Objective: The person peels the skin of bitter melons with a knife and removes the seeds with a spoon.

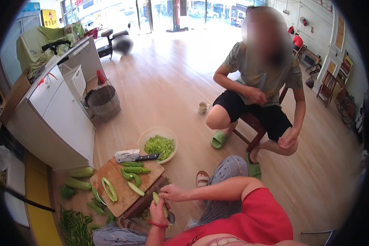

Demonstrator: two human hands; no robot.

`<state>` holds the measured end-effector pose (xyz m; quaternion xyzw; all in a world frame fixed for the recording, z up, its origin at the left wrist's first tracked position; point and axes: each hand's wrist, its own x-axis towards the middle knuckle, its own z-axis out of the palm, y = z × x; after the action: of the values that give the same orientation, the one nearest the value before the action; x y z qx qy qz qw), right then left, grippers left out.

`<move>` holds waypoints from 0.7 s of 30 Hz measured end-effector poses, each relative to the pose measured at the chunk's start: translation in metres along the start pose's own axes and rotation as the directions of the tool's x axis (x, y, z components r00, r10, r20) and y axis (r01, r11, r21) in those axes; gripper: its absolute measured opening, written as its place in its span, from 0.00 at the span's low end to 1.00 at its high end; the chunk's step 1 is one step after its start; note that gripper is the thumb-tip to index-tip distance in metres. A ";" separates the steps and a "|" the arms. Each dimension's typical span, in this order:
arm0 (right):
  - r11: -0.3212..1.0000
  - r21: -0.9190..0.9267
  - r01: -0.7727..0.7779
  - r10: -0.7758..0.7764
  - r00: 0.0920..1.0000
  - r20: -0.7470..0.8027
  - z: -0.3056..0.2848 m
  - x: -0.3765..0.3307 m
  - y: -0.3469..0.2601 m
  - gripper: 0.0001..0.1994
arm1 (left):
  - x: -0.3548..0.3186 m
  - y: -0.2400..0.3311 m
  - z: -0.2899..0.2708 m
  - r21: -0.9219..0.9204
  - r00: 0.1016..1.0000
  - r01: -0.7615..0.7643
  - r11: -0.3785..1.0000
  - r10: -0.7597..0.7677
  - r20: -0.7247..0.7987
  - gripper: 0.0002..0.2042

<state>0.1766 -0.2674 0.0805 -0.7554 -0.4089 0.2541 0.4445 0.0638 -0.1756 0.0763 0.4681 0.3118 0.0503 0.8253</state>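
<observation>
The left hand grips a halved bitter gourd piece, held upright just off the near corner of the wooden cutting board. The right hand is closed on a spoon whose bowl shows below the left hand, and touches the gourd's top. On the board lie more gourd halves and a cleaver. Beside it on the floor sits a bowl of green slices. Another person sits on a stool further off
</observation>
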 end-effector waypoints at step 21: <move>0.992 0.042 -0.118 0.118 0.993 0.015 -0.005 -0.005 -0.005 0.15 | 0.006 -0.008 -0.003 0.044 0.996 0.073 0.996 -0.074 0.040 0.07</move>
<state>0.1756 -0.2722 0.0873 -0.7669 -0.3607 0.2934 0.4423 0.0651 -0.1757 0.0659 0.4745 0.3127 0.0036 0.8228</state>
